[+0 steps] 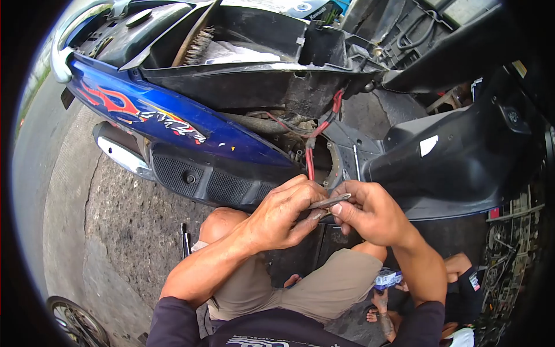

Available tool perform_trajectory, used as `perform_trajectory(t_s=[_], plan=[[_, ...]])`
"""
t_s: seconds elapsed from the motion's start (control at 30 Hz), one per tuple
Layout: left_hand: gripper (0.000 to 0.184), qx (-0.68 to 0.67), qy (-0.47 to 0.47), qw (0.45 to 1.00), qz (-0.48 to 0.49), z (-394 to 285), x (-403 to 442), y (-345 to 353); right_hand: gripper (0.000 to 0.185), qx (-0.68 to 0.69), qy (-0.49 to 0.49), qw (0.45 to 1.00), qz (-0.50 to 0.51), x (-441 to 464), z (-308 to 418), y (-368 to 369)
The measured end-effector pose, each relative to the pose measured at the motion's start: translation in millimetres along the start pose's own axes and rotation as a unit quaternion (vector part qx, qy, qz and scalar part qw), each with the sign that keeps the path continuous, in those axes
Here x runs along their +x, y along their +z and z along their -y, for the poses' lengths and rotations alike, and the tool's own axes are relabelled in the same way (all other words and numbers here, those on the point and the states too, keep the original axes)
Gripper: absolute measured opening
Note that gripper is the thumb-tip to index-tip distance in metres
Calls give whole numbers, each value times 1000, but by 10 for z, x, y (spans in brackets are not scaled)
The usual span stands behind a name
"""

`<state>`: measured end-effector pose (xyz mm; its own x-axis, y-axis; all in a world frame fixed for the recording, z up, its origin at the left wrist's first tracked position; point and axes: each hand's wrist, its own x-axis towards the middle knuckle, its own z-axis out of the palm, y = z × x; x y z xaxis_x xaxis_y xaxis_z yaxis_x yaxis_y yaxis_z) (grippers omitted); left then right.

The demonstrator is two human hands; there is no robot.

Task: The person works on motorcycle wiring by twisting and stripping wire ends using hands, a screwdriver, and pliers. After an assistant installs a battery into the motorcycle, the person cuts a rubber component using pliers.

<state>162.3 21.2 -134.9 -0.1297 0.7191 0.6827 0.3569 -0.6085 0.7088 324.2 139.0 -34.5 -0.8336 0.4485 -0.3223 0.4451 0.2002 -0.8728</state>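
My left hand [289,211] is closed around a thin metal tool [330,201], like pliers or a blade, whose tip points right. My right hand [370,211] is pinched close to that tip; anything small between its fingers is too hidden to name. Both hands are in front of the blue scooter body [185,130]. Just above them, a red cable [310,156] with grey tape runs up into the opened scooter frame. Beyond the hands a slim metal rod [356,163] lies on the black floor panel.
An open black storage box [231,87] holds a brush [196,43] and a white cloth [240,52]. Two black sockets [185,238] lie on the ground at left. Another person's tattooed arm [384,318] is at lower right, near tools and a blue box [387,280].
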Motion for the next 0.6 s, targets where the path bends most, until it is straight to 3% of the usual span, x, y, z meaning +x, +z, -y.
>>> perform_trajectory(t_s=[0.1, 0.13, 0.2, 0.27, 0.33, 0.37, 0.4, 0.43, 0.47, 0.6], plan=[[27, 30, 28, 999, 14, -15, 19, -18, 24, 193, 104, 966, 139, 90, -188, -90], [28, 54, 32, 998, 28, -26, 17, -27, 24, 198, 104, 965, 135, 91, -227, -90], [27, 33, 26, 999, 27, 12, -8, -23, 25, 343, 175, 908, 165, 86, -269, -84], [25, 17, 21, 999, 20, 46, -28, -39, 26, 351, 168, 909, 148, 29, -304, -13], [20, -51, -51, 997, -4, 48, -60, -58, 26, 209, -40, 976, -47, -48, -315, 203], [17, -83, -85, 993, -15, 21, -65, -66, 29, 131, -145, 970, -144, -48, -314, 251], [17, -81, -86, 993, -16, 15, -63, -85, 29, 131, -146, 970, -143, -32, -324, 227], [16, -92, -107, 990, -8, 14, -62, -101, 31, -91, -297, 932, -185, -15, -346, 174], [16, -103, -128, 986, 1, 10, -56, -112, 33, -305, -426, 824, -216, 5, -360, 139], [15, -101, -149, 984, 16, -23, -11, -115, 27, -361, -493, 760, -222, 105, -375, 155]])
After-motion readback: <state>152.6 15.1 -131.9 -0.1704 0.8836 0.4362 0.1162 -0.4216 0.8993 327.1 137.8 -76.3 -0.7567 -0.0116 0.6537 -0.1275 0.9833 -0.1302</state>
